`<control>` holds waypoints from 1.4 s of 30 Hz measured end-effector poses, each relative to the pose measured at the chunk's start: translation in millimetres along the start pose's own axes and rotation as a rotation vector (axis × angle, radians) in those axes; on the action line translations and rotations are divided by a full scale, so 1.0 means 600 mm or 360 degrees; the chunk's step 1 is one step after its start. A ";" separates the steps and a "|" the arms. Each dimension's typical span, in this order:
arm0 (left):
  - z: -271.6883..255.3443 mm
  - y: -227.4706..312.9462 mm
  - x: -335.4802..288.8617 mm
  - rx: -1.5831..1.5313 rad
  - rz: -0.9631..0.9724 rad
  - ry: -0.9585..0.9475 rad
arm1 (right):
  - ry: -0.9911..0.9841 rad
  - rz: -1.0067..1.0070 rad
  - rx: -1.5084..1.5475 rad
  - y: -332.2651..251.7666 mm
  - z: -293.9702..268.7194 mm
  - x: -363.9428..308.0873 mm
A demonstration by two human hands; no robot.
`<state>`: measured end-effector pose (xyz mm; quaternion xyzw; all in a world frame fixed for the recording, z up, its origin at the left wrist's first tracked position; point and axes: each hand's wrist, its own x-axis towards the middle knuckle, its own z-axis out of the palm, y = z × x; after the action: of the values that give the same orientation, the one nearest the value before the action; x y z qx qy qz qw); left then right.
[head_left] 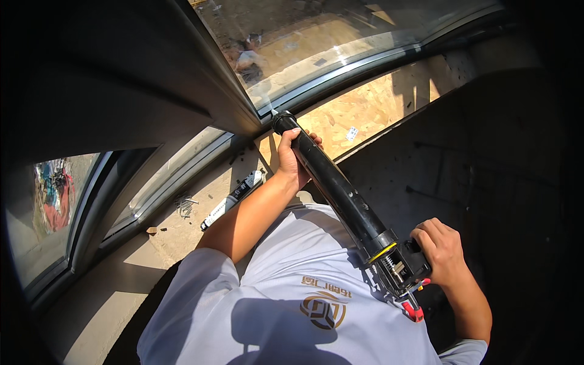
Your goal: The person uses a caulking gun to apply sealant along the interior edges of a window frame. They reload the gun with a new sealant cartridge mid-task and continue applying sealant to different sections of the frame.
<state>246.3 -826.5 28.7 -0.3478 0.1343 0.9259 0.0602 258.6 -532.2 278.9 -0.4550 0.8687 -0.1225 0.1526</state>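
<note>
**Caulking gun 2-handed, nozzle at glass corner**

Caulking gun [336,177] runs diag across the person's front: rear end by the R hip, front end up at the window. Nozzle [274,112] sits in the btm corner where the grey upright post [228,79] meets the lower frame rail [340,72] of the glass pane [328,42]. Touching or just off it: can't tell from this angle.

L hand [294,155] is wrapped round the barrel close behind the front cap, thumb on the near side, fingertips showing on the far side. Prob held that far fwd to carry the wt and steer the tip; a long barrel would wander if held from the rear only.

R hand [442,250] is at the back end, fingers curled tog over the grip, knuckles up. Trigger finger is hidden, so can't tell if it's squeezing. Elbow's bent out to the side, likely so the gun lines up w/ the corner.

Spare cartridge [233,197], white/black, lies on the ledge beside the L forearm, approx within reach, which looks handy for a swap. Loose metal bits [185,207] lie nearby, apart from it. Chipboard panel [377,100] lies along the rail, small white sticker [352,133] on it.
</note>
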 end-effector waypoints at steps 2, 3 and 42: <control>0.009 -0.005 0.007 -0.0004 -0.0012 -0.0012 | 0.0014 0.0020 -0.0017 0.005 0.000 -0.004; 0.014 -0.007 0.010 -0.0008 -0.0034 -0.0011 | 0.0026 0.0025 -0.0033 0.008 -0.001 -0.006; 0.245 -0.149 0.224 -0.0043 -0.0196 -0.0166 | 0.0008 0.0093 -0.0280 0.304 -0.140 -0.025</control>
<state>71.5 -695.8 28.0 -0.3075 0.0969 0.9391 0.1191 97.5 -412.2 294.6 -0.4408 0.8894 -0.0425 0.1134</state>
